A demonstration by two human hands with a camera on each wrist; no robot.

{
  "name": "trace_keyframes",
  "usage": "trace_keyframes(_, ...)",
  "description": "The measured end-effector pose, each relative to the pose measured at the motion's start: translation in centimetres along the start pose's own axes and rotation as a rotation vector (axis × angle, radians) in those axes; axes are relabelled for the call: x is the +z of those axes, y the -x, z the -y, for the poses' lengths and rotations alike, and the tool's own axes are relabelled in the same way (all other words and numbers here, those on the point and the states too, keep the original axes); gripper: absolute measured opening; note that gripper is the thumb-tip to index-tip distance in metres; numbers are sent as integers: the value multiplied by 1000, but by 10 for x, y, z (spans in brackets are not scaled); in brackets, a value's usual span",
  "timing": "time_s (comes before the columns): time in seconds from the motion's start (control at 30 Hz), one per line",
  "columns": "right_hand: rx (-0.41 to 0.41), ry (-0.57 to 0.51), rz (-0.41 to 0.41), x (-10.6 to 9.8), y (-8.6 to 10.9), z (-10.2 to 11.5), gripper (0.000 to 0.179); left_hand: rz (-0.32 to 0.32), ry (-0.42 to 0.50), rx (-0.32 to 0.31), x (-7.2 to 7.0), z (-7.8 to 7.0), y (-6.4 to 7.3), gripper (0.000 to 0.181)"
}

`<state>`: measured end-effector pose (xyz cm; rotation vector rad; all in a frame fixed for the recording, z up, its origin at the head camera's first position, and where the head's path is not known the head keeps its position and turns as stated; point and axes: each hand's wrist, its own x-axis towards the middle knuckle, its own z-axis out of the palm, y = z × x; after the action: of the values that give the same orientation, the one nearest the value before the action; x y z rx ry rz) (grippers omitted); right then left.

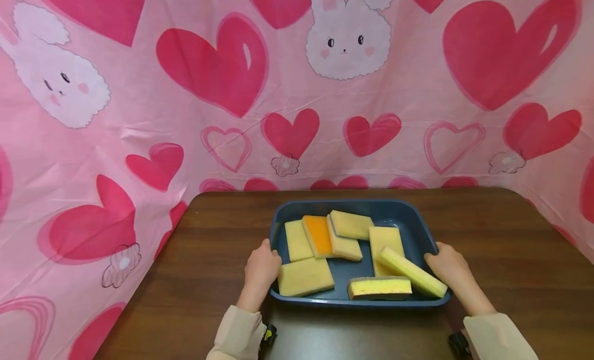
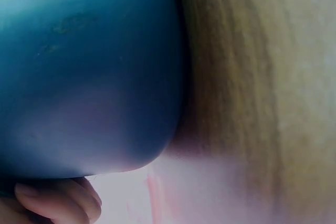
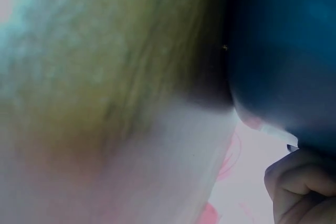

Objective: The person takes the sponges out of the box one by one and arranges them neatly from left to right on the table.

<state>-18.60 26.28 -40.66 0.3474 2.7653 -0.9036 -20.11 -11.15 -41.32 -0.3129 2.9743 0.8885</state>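
Note:
A dark blue rectangular tray [image 1: 345, 271] holds several sponges. My left hand [image 1: 263, 264] grips its left end, and my right hand [image 1: 449, 265] grips the opposite end. Curled fingers [image 2: 63, 201] show beneath the tray's blue outer surface [image 2: 100, 82] in the left wrist view. In the right wrist view, bent fingers [image 3: 302, 182] meet the tray's edge. Most sponges lie flat and pale yellow; one shows an orange face [image 1: 317, 235]. A bright yellow sponge [image 1: 380, 287] stands on its side at the front, and another [image 1: 413, 272] leans across the front right corner.
The dark brown wooden table [image 1: 209, 246] extends on both sides of the tray. Behind it and on the left hangs a pink cloth [image 1: 185, 112] with red hearts and white rabbits. A glossy reflection lies on the tabletop in front of the tray.

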Motion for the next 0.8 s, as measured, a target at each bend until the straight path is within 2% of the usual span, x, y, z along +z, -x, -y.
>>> trace_keyframes(0.23,15,-5,8,0,2,0,51,-3,4,12,-1,0,1,39)
trace_keyframes(0.47,1,10,4,2,4,-1,54,-11,10,24,-1,0,4,35)
trace_keyframes(0.8,-33,13,0,4,5,-3,54,-25,-26,15,-1,0,7,31)
